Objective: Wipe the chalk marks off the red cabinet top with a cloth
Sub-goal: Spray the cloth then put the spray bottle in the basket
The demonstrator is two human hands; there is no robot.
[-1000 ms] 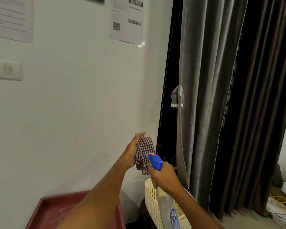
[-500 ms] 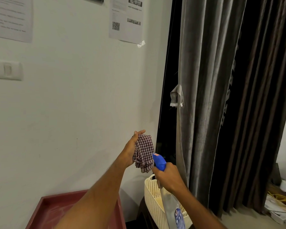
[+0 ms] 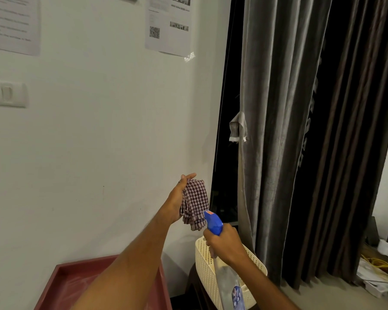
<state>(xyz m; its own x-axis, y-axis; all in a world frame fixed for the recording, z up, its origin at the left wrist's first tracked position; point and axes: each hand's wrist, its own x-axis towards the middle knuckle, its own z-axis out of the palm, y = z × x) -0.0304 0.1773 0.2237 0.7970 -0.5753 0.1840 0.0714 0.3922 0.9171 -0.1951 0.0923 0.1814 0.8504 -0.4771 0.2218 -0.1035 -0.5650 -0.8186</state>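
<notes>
My left hand (image 3: 177,202) holds up a folded, dark red checked cloth (image 3: 195,203) at chest height in front of the white wall. My right hand (image 3: 224,243) grips the neck of a spray bottle (image 3: 230,287) with a blue trigger head (image 3: 213,223), its nozzle pointing at the lower edge of the cloth. The red cabinet top (image 3: 70,285), with a raised rim and whitish chalk smears, lies at the bottom left, partly hidden under my left forearm.
A cream perforated plastic basket (image 3: 205,269) stands right of the cabinet on a dark stool. Grey and dark curtains (image 3: 300,142) hang to the right. Papers and yellow cable (image 3: 381,271) lie on the floor at the far right. A wall switch (image 3: 8,95) is at left.
The spray bottle and my right hand dropped slightly and then rose back toward the cloth. My left hand keeps the cloth nearly still.
</notes>
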